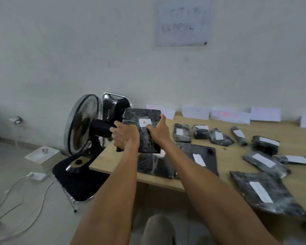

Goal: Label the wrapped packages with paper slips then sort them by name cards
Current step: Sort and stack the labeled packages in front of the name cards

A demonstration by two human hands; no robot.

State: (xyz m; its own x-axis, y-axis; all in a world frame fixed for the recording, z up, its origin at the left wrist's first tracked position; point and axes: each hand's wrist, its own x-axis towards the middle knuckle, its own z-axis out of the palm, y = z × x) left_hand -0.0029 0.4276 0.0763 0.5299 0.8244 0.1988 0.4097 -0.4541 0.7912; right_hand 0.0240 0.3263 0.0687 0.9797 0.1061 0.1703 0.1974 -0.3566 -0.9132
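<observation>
I hold a flat black wrapped package upright in the air over the table's left end. My left hand grips its left edge and my right hand grips its right side, thumb near the small white paper slip on its face. Several other black wrapped packages with white slips lie spread on the wooden table. White folded name cards stand in a row along the wall at the table's back edge; their writing is blurred.
A black standing fan rests on a black chair left of the table. White boxes and cables lie on the floor. A paper sign hangs on the wall. My knee shows below.
</observation>
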